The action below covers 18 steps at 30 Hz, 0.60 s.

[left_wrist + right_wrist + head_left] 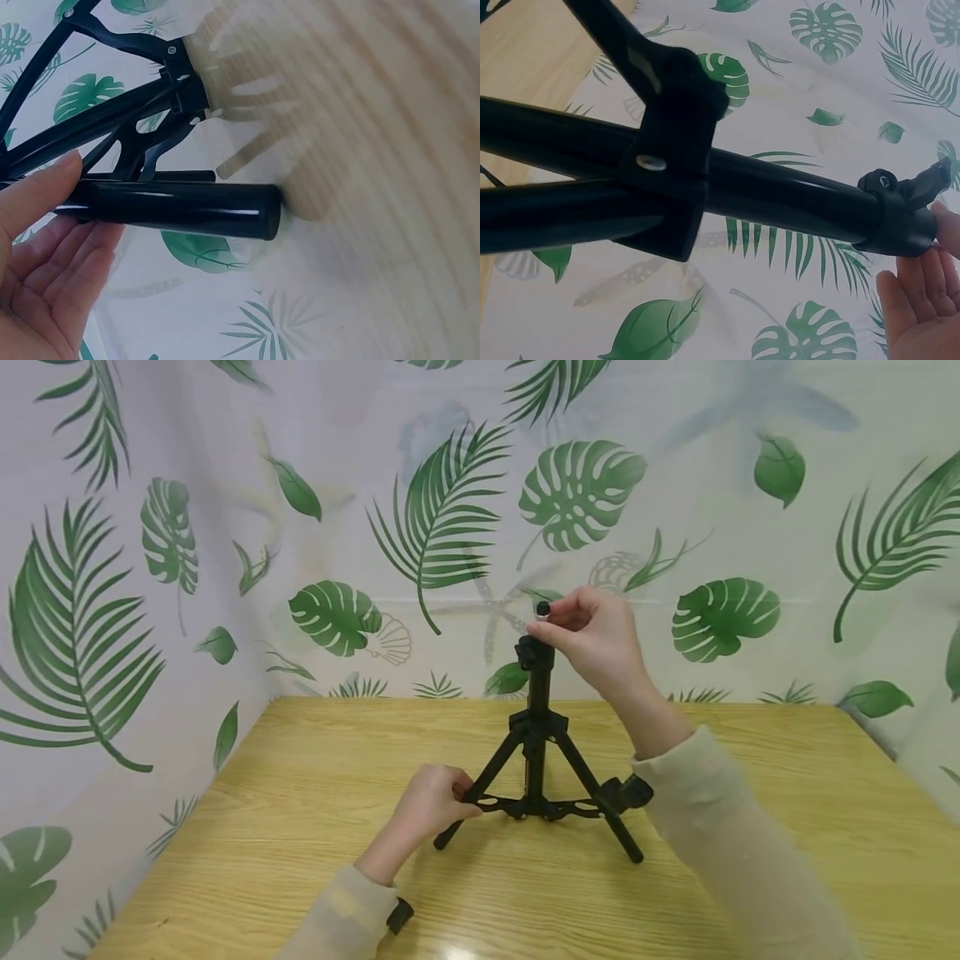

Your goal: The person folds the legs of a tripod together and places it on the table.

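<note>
A black tripod [537, 693] stands upright on the table with its legs spread. My left hand [427, 802] grips its left leg low down, where the flat brace meets it. In the left wrist view, the thumb and fingers of that hand [64, 277] lie on either side of the leg [187, 210]. At the tripod's top, my right hand [596, 639] pinches the end of the centre column just below a small black tip [543, 608]. The right wrist view has this hand [926, 304] at the collar [900, 225], which carries a lever.
The tripod stands on a light wood-grain table [300, 760]. Behind it hangs a white cloth [465, 510] printed with green leaves. Small black devices sit by the left sleeve [337, 914] and the right sleeve [720, 827].
</note>
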Each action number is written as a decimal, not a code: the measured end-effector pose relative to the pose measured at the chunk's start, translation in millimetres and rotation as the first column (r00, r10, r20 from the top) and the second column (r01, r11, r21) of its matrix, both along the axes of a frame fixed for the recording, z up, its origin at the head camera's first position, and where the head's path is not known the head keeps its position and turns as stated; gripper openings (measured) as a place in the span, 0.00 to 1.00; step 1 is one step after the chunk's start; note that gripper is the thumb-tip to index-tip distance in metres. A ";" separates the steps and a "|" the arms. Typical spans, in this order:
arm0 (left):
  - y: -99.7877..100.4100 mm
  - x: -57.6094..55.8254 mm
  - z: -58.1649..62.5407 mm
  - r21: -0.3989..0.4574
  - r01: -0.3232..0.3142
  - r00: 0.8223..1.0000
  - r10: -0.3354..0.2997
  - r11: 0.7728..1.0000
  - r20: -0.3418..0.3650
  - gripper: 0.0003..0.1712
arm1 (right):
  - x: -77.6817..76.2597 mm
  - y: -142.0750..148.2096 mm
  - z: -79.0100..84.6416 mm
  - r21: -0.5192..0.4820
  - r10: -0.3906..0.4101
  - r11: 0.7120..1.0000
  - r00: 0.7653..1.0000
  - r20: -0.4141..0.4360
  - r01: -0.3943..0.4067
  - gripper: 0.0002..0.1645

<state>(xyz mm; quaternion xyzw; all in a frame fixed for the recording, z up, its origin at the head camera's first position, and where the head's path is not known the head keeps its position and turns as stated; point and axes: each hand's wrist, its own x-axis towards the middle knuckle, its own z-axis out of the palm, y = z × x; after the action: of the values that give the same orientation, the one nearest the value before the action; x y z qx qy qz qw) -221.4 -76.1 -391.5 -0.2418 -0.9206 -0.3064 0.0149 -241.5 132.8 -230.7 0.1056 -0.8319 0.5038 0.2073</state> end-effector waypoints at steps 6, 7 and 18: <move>2.0 -0.9 2.2 0.050 0.007 1.000 -0.007 0.999 -0.011 0.10 | 2.6 -2.8 0.2 0.011 -0.010 1.000 1.000 -0.004 0.010 0.16; 2.5 -1.2 2.8 0.057 0.005 1.000 -0.004 0.998 -0.012 0.10 | 2.9 -3.1 0.2 0.011 -0.010 1.000 1.000 -0.004 0.010 0.16; 11.1 -2.7 0.6 0.166 0.009 0.998 0.001 0.986 -0.065 0.08 | 2.9 -3.3 -2.4 0.011 0.000 1.000 1.000 -0.016 0.001 0.16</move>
<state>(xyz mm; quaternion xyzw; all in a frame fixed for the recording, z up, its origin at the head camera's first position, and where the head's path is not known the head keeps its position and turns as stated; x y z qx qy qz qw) -224.1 -65.0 -390.9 -0.2514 -0.8903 -0.3743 0.0642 -238.6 129.5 -233.1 0.1106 -0.8328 0.4985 0.2136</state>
